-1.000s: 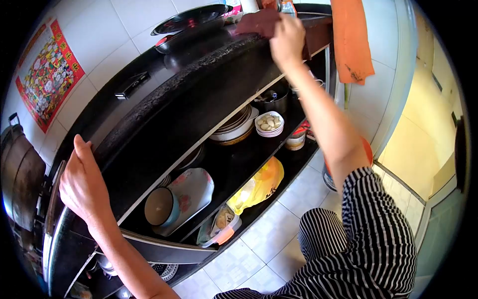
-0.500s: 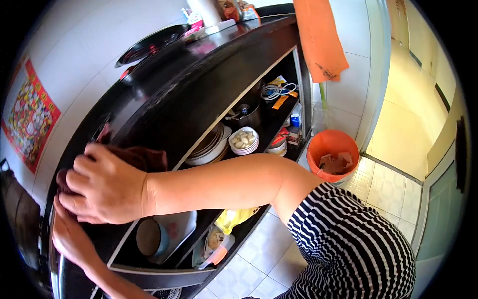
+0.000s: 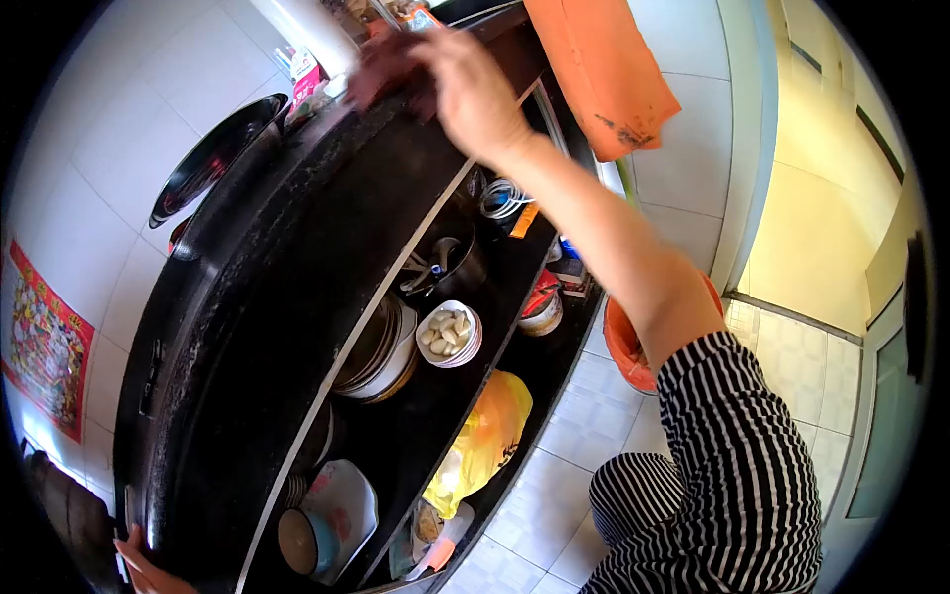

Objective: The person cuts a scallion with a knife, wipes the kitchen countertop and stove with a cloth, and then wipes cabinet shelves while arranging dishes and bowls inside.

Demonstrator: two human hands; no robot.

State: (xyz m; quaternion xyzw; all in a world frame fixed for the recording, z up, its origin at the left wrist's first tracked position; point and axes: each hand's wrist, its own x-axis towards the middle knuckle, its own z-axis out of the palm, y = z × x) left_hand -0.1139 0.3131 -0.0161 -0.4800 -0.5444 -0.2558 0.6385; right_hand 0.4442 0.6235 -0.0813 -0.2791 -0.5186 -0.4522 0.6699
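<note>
My right hand [image 3: 473, 94] is smeared by motion at the upper end of the black counter [image 3: 297, 238]. Its fingers hold a dark red cloth [image 3: 388, 71], which lies against the counter's edge beside a white cylinder [image 3: 317, 40]. Low on the left, my left hand [image 3: 148, 569] rests at the counter's edge with its fingers stretched out. Only part of that hand shows, and nothing is visible in it.
Open shelves below the counter hold a bowl of garlic cloves [image 3: 449, 335], a pot [image 3: 450, 262], stacked dishes [image 3: 381, 356] and a yellow bag [image 3: 485, 436]. A black pan [image 3: 218, 158] leans by the wall. An orange bucket [image 3: 621, 342] stands on the tiled floor.
My right hand has swept the cloth from the counter's near left end up to its far end, away from my left hand. The left hand has moved lower in view, and the view has shifted.
</note>
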